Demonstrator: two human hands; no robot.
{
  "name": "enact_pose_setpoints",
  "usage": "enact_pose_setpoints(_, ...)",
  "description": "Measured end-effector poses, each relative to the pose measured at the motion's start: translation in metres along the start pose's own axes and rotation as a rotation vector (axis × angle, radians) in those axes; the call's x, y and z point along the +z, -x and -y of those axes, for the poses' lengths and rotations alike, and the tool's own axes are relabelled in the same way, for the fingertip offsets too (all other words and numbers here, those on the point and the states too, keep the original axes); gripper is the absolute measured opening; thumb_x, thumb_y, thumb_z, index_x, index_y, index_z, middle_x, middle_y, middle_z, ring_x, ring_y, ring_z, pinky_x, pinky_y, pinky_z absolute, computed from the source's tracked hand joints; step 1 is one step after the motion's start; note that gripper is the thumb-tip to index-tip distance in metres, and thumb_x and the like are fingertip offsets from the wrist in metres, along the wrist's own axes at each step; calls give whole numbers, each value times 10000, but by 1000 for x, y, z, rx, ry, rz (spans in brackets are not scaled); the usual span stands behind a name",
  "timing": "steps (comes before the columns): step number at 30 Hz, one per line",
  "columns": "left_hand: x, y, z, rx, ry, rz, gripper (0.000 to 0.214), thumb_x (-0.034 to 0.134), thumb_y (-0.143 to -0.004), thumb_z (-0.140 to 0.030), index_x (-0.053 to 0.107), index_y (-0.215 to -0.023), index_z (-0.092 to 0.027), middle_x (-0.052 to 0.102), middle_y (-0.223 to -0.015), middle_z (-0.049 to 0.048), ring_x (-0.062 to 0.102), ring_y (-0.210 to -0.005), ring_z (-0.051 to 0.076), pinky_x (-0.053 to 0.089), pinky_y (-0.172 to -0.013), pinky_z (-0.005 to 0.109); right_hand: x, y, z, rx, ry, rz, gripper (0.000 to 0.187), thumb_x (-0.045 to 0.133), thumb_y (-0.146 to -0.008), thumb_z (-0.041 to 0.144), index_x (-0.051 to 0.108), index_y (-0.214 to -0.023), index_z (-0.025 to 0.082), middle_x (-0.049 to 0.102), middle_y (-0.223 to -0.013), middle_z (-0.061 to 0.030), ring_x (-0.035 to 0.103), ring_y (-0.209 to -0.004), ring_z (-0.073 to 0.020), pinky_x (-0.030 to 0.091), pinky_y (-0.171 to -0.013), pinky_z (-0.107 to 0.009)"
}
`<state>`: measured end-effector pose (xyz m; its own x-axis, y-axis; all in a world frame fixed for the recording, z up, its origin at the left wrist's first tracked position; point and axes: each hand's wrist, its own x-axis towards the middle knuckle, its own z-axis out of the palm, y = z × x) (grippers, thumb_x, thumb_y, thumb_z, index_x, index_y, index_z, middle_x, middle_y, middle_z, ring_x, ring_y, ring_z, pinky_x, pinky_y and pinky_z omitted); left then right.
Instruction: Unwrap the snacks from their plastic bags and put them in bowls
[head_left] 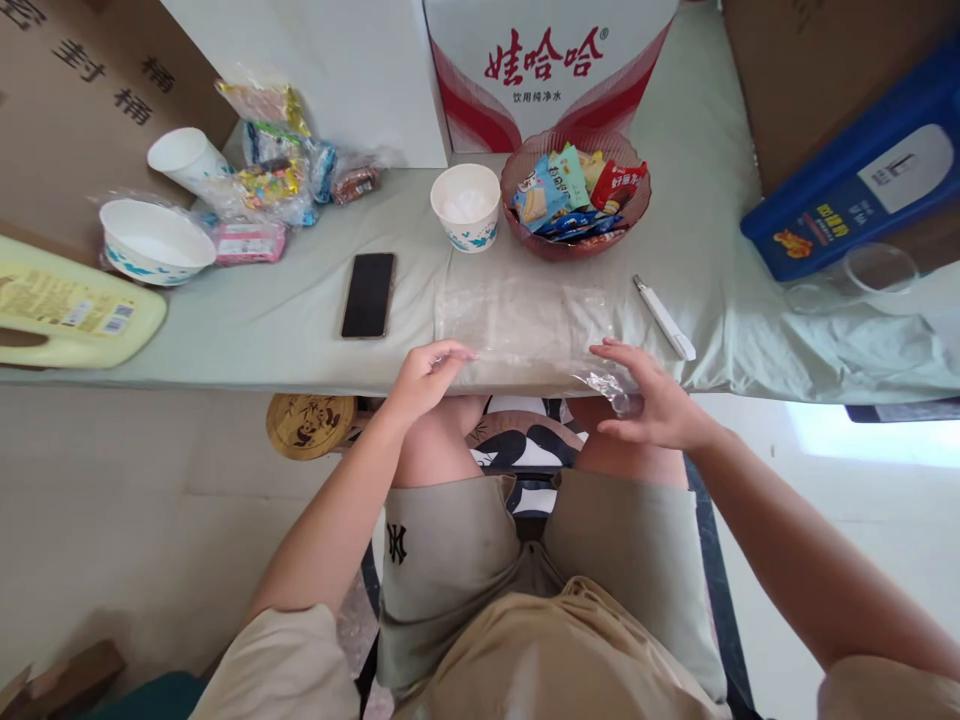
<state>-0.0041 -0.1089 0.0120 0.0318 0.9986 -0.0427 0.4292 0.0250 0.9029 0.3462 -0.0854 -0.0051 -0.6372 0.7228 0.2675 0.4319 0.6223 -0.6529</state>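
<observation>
A clear plastic bag (525, 318) lies flat along the front edge of the cloth-covered table. My left hand (431, 378) pinches its near left corner between thumb and fingers. On the other side, my right hand (651, 398) is open, thumb and fingers apart, beside the crumpled right end of the plastic. To the right of the bag lies a white utility knife (664, 318), and on the left a black phone (368, 295) rests face up. Behind the bag stand a paper cup (466, 207) with white contents and a pink glass bowl (575, 246) of wrapped snacks.
Wrapped snacks (277, 185), a tipped paper cup (187, 160) and stacked paper bowls (156, 240) sit at left near a yellow jug (75, 305). A blue bottle (855, 165) and clear plastic cup (881, 275) are at right. Cartons (555, 70) line the back.
</observation>
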Motion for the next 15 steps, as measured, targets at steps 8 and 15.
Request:
enact_pose_setpoints(8,-11,-9,8,-60,144,-90,285,653,-859,-454,731,-804,-186,787,-880,69,729,-920,206,547,-926,348,20,-7,3,133,-67,-347,160,587,-906,346,679,-805,262,754,-803,-22,741,-1009,-280,472,-1056,-539)
enact_pose_setpoints(15,5,-18,22,-102,215,-227,227,663,-862,-409,654,-808,-189,674,-634,0,628,-572,116,518,-599,237,26,-29,16,377,-161,-485,326,560,-921,523,715,-950,237,760,-920,-52,701,-862,-224,543,-788,-387)
